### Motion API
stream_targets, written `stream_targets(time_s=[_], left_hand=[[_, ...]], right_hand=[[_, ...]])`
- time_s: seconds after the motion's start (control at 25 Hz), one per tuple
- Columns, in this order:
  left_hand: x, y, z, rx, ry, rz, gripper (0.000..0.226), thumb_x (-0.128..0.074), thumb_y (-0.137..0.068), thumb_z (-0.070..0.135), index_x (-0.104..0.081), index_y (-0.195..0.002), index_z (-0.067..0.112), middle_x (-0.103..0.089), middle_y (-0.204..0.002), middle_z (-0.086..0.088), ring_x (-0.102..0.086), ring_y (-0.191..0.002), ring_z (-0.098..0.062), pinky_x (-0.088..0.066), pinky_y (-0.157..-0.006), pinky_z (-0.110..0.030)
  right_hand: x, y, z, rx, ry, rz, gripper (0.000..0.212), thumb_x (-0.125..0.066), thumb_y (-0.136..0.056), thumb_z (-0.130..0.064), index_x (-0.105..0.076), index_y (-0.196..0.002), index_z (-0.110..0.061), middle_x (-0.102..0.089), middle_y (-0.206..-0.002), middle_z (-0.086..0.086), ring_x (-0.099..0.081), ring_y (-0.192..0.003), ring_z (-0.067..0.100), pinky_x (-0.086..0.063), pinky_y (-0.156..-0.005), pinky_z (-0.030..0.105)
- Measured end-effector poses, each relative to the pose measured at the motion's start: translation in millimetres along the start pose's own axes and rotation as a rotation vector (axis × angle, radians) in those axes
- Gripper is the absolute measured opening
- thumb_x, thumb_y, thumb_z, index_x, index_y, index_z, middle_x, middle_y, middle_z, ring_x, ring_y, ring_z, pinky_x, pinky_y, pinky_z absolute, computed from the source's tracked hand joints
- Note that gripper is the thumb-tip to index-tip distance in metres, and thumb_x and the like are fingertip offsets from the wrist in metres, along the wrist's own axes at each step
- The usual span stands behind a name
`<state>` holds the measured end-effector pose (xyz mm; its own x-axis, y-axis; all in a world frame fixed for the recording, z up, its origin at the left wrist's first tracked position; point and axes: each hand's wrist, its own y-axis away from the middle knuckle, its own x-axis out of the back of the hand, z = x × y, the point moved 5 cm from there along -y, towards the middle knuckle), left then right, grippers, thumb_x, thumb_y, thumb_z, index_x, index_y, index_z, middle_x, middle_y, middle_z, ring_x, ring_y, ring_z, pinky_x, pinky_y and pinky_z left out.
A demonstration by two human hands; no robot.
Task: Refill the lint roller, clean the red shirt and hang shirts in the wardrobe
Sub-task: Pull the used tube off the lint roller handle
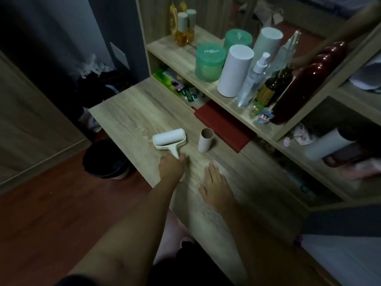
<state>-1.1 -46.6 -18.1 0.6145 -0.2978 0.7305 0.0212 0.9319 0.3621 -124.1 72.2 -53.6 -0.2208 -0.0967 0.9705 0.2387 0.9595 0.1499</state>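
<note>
Head camera looked down along both my bare forearms to a pale wood-grain desk. Off its left edge a black waste bin stood on the reddish floor.

On the desk lay the lint roller, a white roll seated in its cream frame, with the roll end away from me and the handle pointing back at me. My left hand reached out on a straight arm, knuckles up, with the fingers curled round the end of that handle, so the roll sat just beyond my grip. Just right of the roller, apart from it, a bare cardboard core stood upright on the desk, its open end up.

My right hand lay palm down on the desk, nearer to me than the core, fingers straight and close together, holding nothing.

Further right a dark red folder lay flat, partly under the lower shelf. On the shelf above stood two green lidded jars. The nearer lid carried white lettering, too blurred for me to read. Beside them were two tall white cylinders, a clear spray bottle, a brown bottle with a yellowish label that I could not read, and a glossy dark red bottle.
</note>
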Motion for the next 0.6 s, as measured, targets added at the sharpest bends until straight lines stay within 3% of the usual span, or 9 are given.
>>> stream_targets(time_s=[0.2,0.36,0.44,0.52,0.6], left_hand=[[-11.9,-7.8,-3.4,0.011,0.127,-0.036,0.045,-0.050,-0.093,0.036,-0.057,-0.111,-0.005,-0.064,-0.108,-0.024,-0.059,-0.103,-0.039,-0.048,-0.087,-0.041],[-2.9,2.1,-2.1,-0.027,0.294,0.036,0.035,-0.044,-0.097,0.025,-0.053,-0.108,-0.007,-0.062,-0.106,-0.026,-0.060,-0.098,-0.039,-0.046,-0.080,-0.039],[9.1,11.9,-2.0,-0.032,0.359,0.075,0.034,-0.042,-0.098,0.025,-0.047,-0.115,-0.004,-0.060,-0.108,-0.024,-0.058,-0.099,-0.039,-0.044,-0.078,-0.038],[23.8,26.5,-4.7,-0.039,0.378,0.104,0.035,-0.040,-0.099,0.028,-0.042,-0.119,0.000,-0.060,-0.106,-0.020,-0.057,-0.099,-0.037,-0.038,-0.075,-0.033],[38.3,42.8,-9.4,-0.101,0.357,0.122,0.035,-0.040,-0.099,0.032,-0.042,-0.116,0.002,-0.059,-0.098,-0.015,-0.058,-0.095,-0.036,-0.036,-0.073,-0.031]], right_hand=[[-2.0,1.4,1.7,0.001,0.019,0.085,0.069,-0.032,-0.085,-0.050,-0.047,-0.133,-0.003,-0.049,-0.139,0.018,-0.049,-0.127,0.030,-0.042,-0.099,0.045],[-5.8,0.3,5.1,0.004,0.004,0.019,0.070,-0.030,-0.086,-0.051,-0.044,-0.135,-0.002,-0.046,-0.141,0.018,-0.047,-0.129,0.031,-0.040,-0.101,0.044],[-5.3,0.9,2.9,0.018,-0.019,-0.027,0.077,-0.022,-0.085,-0.053,-0.034,-0.140,-0.002,-0.035,-0.148,0.019,-0.035,-0.137,0.031,-0.030,-0.108,0.044],[-0.7,-0.6,0.9,0.013,-0.116,-0.081,0.084,-0.012,-0.081,-0.057,-0.018,-0.146,-0.005,-0.016,-0.156,0.016,-0.015,-0.145,0.028,-0.015,-0.116,0.040],[14.4,0.0,-4.2,-0.061,-0.354,-0.046,0.076,-0.020,-0.087,-0.055,-0.019,-0.146,-0.008,-0.017,-0.156,0.012,-0.016,-0.144,0.024,-0.018,-0.115,0.037]])
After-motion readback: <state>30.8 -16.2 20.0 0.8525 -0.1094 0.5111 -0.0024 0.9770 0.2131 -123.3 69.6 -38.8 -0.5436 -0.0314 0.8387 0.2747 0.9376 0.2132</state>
